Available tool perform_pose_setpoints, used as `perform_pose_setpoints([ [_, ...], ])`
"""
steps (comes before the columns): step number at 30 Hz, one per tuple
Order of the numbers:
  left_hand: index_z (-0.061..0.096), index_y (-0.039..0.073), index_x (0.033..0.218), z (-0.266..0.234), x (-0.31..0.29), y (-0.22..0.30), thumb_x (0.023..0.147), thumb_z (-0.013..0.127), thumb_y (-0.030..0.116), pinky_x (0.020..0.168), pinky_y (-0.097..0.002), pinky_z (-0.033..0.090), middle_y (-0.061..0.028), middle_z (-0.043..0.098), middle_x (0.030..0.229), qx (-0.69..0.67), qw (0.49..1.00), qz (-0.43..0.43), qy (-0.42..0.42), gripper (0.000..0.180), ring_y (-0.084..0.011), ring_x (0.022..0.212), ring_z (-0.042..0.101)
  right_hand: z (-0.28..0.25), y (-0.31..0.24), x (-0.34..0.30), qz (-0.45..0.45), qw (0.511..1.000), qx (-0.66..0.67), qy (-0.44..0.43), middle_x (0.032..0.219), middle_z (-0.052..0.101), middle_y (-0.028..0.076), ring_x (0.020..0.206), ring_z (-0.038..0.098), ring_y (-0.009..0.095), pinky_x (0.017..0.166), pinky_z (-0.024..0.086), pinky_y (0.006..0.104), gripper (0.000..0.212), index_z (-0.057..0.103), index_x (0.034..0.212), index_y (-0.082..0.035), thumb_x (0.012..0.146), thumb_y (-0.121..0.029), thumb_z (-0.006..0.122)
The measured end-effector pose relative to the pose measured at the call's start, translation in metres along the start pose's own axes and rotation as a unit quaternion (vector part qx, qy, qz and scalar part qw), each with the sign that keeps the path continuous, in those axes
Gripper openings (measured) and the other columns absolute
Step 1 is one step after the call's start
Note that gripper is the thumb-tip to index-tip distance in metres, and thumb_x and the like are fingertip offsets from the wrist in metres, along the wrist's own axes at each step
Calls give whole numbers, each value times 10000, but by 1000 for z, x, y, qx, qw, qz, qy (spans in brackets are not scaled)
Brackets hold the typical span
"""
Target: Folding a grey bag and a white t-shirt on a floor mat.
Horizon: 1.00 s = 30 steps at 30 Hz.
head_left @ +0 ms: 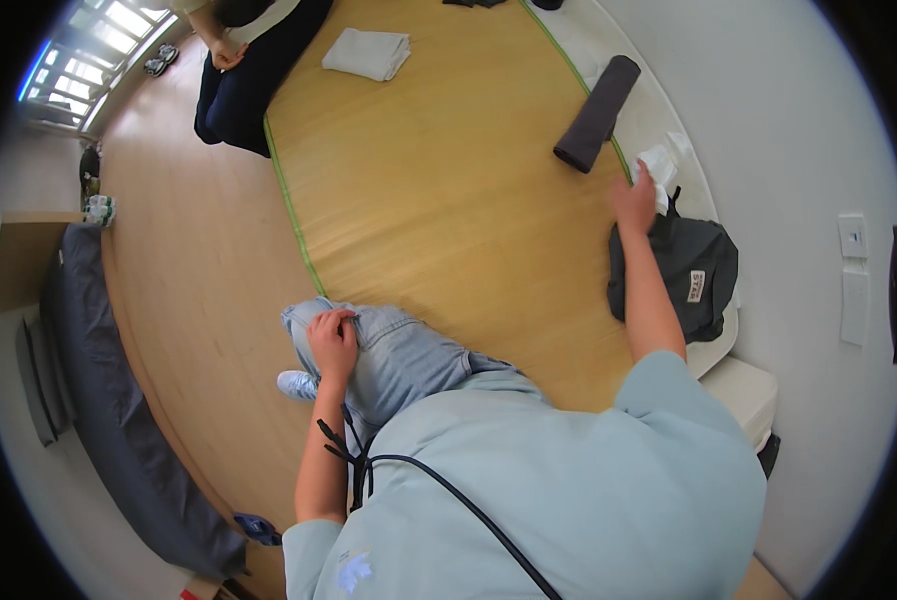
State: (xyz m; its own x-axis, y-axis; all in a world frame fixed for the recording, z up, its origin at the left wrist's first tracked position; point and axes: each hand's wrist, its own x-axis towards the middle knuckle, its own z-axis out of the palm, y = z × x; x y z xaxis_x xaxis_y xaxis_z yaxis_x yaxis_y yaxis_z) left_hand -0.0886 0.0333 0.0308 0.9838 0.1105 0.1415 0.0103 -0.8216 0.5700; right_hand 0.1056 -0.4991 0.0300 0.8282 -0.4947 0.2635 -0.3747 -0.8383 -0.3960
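A crumpled white thing (661, 163), maybe tissue or a thin wrapper, is lying at 2 o'clock, near the edge of the bed by the wall. The right hand (636, 201) is meeting it, with a finger lying over it from this view. Some fingers are hiding, so I cannot tell how far that hand is opening or if it is gripping the white thing.

Just below, at 3 o'clock, a dark gray bag (669, 270) with a small pale label (697, 287) is sitting under the right forearm. Up at 1 o'clock, a dark gray rolled cloth (599, 112) is lying at a slant near the green edge of the yellow mat (419, 190). The mat is covering much of the bed. A folded white cloth (367, 54) is lying flat on the mat, near 11 o'clock.

The left hand (332, 342) is resting on the light blue jeans (399, 345), between 8 and 9 o'clock. Its fingers are bending loosely, and it is holding nothing that shows. A black cord (464, 497) is running over the pale blue shirt (569, 480) at 6 o'clock.

At 11 o'clock, another person in dark pants (247, 100) is sitting at the mat's edge. Wood-colored floor (189, 240) is stretching along the left, and a long dark gray seat (119, 410) is standing between 8 and 9 o'clock.
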Motion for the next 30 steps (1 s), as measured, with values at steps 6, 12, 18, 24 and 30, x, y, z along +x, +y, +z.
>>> perform_pose_setpoints([
  [6, 644, 86, 802, -2, 0, -3, 778, 568, 69, 847, -383, 388, -62, 654, 857, 14, 1000, 10, 20, 82, -266, 911, 576, -118, 58, -85, 231, 945, -230, -4, 1224, 528, 210, 1130, 514, 370, 911, 432, 481, 905, 302, 1386, -66, 680, -382, 771],
  [12, 649, 94, 794, -3, 0, -5, 772, 569, 75, 852, -388, 395, -63, 654, 855, 5, 998, 45, 39, 85, -273, 909, 576, -88, 242, -98, 401, 891, 58, -203, 1204, 578, 233, 1177, 525, 340, 971, 414, 463, 718, 573, 1180, 14, 731, -533, 690],
  [18, 654, 96, 770, -8, -3, -4, 758, 567, 83, 840, -406, 410, -76, 649, 835, -11, 995, 60, 81, 89, -294, 917, 574, -92, 157, -117, 272, 911, -191, -243, 1219, 578, 213, 1153, 535, 389, 956, 435, 456, 477, 624, 1147, -44, 833, -395, 546],
  [24, 653, 118, 769, -7, -22, -17, 748, 561, 85, 872, -402, 401, -75, 656, 851, -56, 994, 73, 60, 100, -281, 939, 577, -186, 122, -53, 249, 891, 102, 367, 991, 626, 279, 887, 584, 457, 786, 456, 508, 475, 615, 950, 68, 943, -336, 365],
  [30, 670, 63, 849, -25, -11, -3, 780, 552, 77, 732, -381, 491, -102, 663, 813, -142, 989, 30, -23, 137, -296, 780, 625, -385, -98, -13, -60, 819, 397, 409, 1005, 622, 123, 894, 592, 219, 865, 472, 322, 349, 609, 981, 58, 941, -240, 432],
])
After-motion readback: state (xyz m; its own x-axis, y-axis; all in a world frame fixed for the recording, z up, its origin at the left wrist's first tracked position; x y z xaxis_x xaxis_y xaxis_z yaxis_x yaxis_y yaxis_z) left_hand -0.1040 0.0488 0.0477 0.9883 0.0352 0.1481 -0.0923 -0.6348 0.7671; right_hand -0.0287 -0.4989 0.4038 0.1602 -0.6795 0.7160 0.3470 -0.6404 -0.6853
